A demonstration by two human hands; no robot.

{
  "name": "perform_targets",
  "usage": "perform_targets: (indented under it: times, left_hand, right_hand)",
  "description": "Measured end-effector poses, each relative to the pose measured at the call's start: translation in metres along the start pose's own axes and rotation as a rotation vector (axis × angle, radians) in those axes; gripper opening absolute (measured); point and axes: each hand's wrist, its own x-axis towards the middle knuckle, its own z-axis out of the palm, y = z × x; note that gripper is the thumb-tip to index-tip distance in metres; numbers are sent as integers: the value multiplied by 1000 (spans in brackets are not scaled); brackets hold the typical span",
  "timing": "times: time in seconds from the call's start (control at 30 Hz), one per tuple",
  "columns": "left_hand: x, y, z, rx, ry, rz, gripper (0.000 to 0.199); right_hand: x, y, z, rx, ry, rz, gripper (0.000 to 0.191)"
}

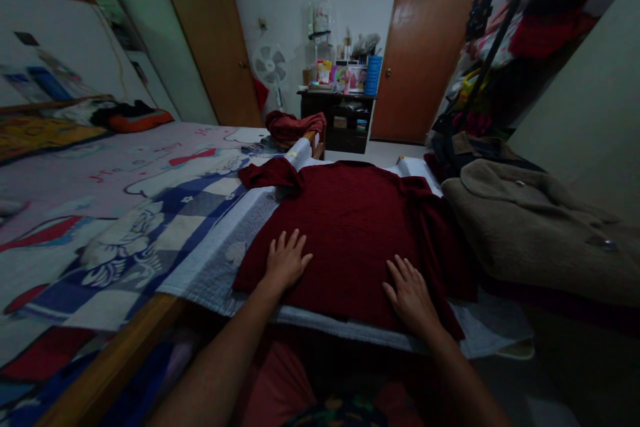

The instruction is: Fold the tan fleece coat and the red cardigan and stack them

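Note:
A dark red long-sleeved top (345, 240) lies spread out in front of me on a pale cloth (205, 273). My left hand (287, 260) rests flat on its left part, fingers spread. On the right part, near the lower edge, my right hand (410, 295) also lies flat with its fingers apart. One sleeve of the top points out to the far left, and the other hangs along the right side in folds. Neither hand grips the fabric.
A bed with a printed sheet (145, 153) fills the left, its wooden rail (120, 353) nearest me. Folded brown coats (530, 227) are piled at the right. A reddish garment (296, 127) is bundled beyond the top. Farther back stand a fan (271, 65) and a dark cabinet (313, 107).

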Motion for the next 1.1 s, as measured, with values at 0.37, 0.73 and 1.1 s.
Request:
perform_targets:
  times: [0.37,0.73,1.1]
  left_hand:
    - [7,37,0,-19,98,5,62]
    - [38,107,24,-196,-44,319,60]
    - [93,97,4,-154,-167,261,63]
  right_hand:
    - [0,-4,-1,-1,-3,25,53]
    - [-1,-5,-3,-6,7,9,54]
    - [-2,-6,-2,-2,13,20,52]
